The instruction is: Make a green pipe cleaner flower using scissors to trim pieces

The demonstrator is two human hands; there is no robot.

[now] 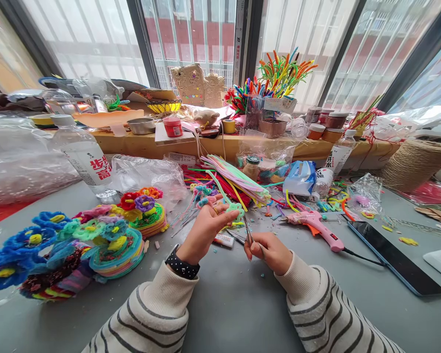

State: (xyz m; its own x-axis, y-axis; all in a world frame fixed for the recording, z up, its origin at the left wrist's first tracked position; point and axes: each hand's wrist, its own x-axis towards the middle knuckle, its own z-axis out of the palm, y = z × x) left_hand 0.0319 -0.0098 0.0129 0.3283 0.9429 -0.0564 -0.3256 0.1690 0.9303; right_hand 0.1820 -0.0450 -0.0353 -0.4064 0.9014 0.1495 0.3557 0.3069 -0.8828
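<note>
My left hand [202, 229] pinches a mint-green pipe cleaner [235, 210], curled into loops at the fingertips. A straight length of it seems to run up and left. My right hand [270, 251] is closed around the handles of small metal scissors [247, 228]. The blades point up and touch or nearly touch the right edge of the green loops; whether they are parted I cannot tell. Behind both hands lies a bundle of pastel pipe cleaners [238, 179]. A white tube [224, 239] lies under the hands.
Finished pipe-cleaner flowers [33, 240] and a round striped base [119, 252] stand at left by a water bottle [84, 157]. To the right lie a pink glue gun [318, 225], its cord and a phone [393, 255]. A cluttered ledge [132, 147] runs along the back.
</note>
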